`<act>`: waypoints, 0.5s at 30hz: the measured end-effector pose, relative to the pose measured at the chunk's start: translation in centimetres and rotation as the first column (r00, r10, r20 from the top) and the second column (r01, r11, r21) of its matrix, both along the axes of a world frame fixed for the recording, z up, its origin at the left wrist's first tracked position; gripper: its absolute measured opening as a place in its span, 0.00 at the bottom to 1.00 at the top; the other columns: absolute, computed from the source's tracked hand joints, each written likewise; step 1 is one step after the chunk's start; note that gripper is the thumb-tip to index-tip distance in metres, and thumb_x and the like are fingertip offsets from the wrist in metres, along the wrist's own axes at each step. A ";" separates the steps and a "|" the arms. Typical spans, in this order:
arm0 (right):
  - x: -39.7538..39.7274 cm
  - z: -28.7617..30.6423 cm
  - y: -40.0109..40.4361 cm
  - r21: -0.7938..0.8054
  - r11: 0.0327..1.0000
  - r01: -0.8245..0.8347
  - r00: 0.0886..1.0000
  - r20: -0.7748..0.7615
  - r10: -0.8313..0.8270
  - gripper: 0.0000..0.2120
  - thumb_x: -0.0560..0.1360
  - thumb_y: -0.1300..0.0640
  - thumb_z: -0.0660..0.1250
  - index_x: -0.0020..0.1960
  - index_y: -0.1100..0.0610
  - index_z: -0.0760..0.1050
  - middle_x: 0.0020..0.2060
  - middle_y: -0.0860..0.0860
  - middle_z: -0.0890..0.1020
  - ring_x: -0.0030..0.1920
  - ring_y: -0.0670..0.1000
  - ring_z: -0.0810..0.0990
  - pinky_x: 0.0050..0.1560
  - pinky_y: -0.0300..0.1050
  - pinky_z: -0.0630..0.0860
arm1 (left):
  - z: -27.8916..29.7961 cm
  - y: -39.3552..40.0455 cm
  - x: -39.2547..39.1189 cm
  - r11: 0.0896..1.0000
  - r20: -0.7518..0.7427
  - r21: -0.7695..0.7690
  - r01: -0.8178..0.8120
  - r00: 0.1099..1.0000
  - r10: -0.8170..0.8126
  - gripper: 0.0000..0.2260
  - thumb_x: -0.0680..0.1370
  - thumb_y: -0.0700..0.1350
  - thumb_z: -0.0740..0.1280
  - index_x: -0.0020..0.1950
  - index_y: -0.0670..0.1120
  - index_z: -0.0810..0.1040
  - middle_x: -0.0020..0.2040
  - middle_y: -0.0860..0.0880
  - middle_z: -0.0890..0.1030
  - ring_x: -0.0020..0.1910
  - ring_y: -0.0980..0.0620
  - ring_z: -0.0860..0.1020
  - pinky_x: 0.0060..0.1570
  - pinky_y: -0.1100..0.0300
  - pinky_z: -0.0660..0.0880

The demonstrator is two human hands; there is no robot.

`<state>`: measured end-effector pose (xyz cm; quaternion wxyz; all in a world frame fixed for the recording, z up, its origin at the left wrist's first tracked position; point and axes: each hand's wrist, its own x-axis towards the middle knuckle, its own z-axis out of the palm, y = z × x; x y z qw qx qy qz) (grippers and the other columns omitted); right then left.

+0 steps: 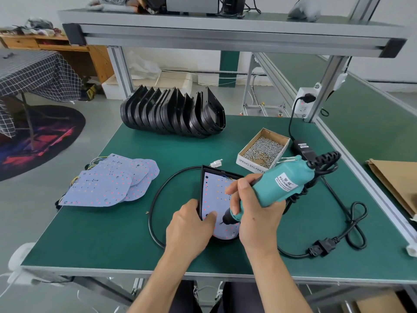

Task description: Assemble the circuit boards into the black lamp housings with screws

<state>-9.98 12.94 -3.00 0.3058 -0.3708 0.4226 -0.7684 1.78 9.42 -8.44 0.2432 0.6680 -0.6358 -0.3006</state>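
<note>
The black lamp housing lies flat on the green table, near the front edge and about in the middle. A circuit board sits inside it, pale with red and orange dots. The left hand rests on the left rim of the housing, and its thumb presses on the board. The right hand is closed around a teal electric screwdriver, tilted, with the bit touching the board just beside the left thumb. The label on the screwdriver reads "KEENWISE".

A black cable runs in a wide loop around the housing on the left side and passes under the wrists. To the right it ends in a plug, with a loose coil close to the right edge of the table. A small white connector lies just behind the housing.

Left of the housing there is a strip of bare green surface, then a stack of circuit boards reaching to the left edge. Behind, a row of black housings stands at the far edge. Right of them is a cardboard box of screws, printed "SPRING BALANCER". A power adapter lies beside it.
</note>
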 end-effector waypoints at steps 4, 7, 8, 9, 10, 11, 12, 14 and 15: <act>0.0 -0.2 0.0 0.006 1.000 -0.016 1.000 -0.017 0.016 0.07 0.74 0.55 0.68 0.37 0.48 0.76 0.32 0.53 0.82 0.23 0.51 0.68 0.28 0.39 0.69 | 0.0 0.0 0.0 1.000 0.009 0.003 -0.002 1.000 0.002 0.16 0.77 0.57 0.68 0.39 0.48 0.67 0.35 0.52 0.74 0.37 0.46 0.73 0.33 0.55 0.65; -0.1 -0.3 -0.1 0.000 1.000 -0.030 0.999 -0.028 0.030 0.07 0.74 0.55 0.68 0.37 0.48 0.76 0.33 0.54 0.82 0.23 0.51 0.68 0.28 0.39 0.69 | -0.1 0.0 0.0 1.000 0.008 0.000 -0.004 1.000 0.004 0.16 0.76 0.57 0.68 0.39 0.48 0.66 0.35 0.52 0.74 0.36 0.46 0.73 0.33 0.55 0.65; -0.1 -0.3 -0.1 -0.005 0.999 -0.035 0.999 -0.035 0.034 0.07 0.74 0.56 0.68 0.38 0.49 0.76 0.33 0.54 0.83 0.23 0.51 0.69 0.28 0.39 0.69 | -0.2 0.0 0.0 1.000 0.007 -0.001 -0.004 1.000 0.004 0.17 0.76 0.57 0.68 0.39 0.49 0.66 0.34 0.52 0.74 0.36 0.46 0.73 0.32 0.55 0.65; -0.2 -0.4 -0.2 -0.010 0.999 -0.039 0.998 -0.040 0.038 0.07 0.74 0.56 0.68 0.38 0.49 0.76 0.34 0.55 0.83 0.23 0.50 0.69 0.29 0.39 0.70 | -0.2 -0.1 0.0 1.000 0.006 -0.001 -0.004 1.000 0.004 0.17 0.76 0.57 0.68 0.39 0.49 0.66 0.34 0.52 0.74 0.36 0.46 0.73 0.32 0.55 0.65; -0.3 -0.4 -0.1 -0.013 0.999 -0.043 0.998 -0.043 0.042 0.07 0.75 0.57 0.68 0.38 0.49 0.76 0.35 0.55 0.84 0.23 0.50 0.69 0.30 0.39 0.70 | -0.2 -0.1 0.0 1.000 0.007 0.002 -0.003 1.000 0.003 0.16 0.76 0.57 0.68 0.39 0.49 0.67 0.34 0.52 0.74 0.36 0.46 0.73 0.33 0.55 0.65; -0.3 -0.4 -0.1 -0.012 0.999 -0.045 0.998 -0.042 0.044 0.07 0.75 0.57 0.68 0.39 0.49 0.76 0.35 0.55 0.84 0.23 0.51 0.69 0.30 0.39 0.71 | -0.2 -0.1 0.0 1.000 0.008 0.003 -0.003 1.000 0.003 0.16 0.76 0.57 0.68 0.39 0.49 0.67 0.35 0.52 0.74 0.36 0.45 0.73 0.33 0.55 0.65; -0.3 -0.5 -0.1 -0.007 0.999 -0.044 0.998 -0.040 0.044 0.07 0.75 0.56 0.68 0.38 0.50 0.76 0.34 0.55 0.83 0.23 0.51 0.69 0.29 0.39 0.70 | -0.2 -0.1 0.0 1.000 0.008 0.003 -0.003 1.000 0.003 0.16 0.76 0.57 0.68 0.39 0.49 0.67 0.35 0.52 0.74 0.36 0.46 0.73 0.33 0.55 0.65; -0.4 -0.6 -0.2 0.002 0.999 -0.040 0.999 -0.032 0.040 0.07 0.74 0.56 0.68 0.38 0.50 0.76 0.33 0.55 0.82 0.23 0.51 0.69 0.28 0.39 0.70 | -0.1 0.0 0.0 1.000 0.007 -0.001 -0.006 1.000 0.006 0.16 0.76 0.57 0.68 0.39 0.49 0.66 0.34 0.52 0.74 0.35 0.47 0.72 0.32 0.56 0.64; -0.4 -0.6 -0.2 0.002 0.999 -0.039 0.999 -0.028 0.039 0.07 0.74 0.56 0.68 0.38 0.50 0.76 0.33 0.55 0.82 0.23 0.51 0.69 0.28 0.40 0.70 | -0.1 0.0 0.0 1.000 0.006 -0.002 -0.006 1.000 0.006 0.17 0.76 0.57 0.68 0.39 0.49 0.66 0.34 0.52 0.73 0.34 0.48 0.72 0.32 0.56 0.64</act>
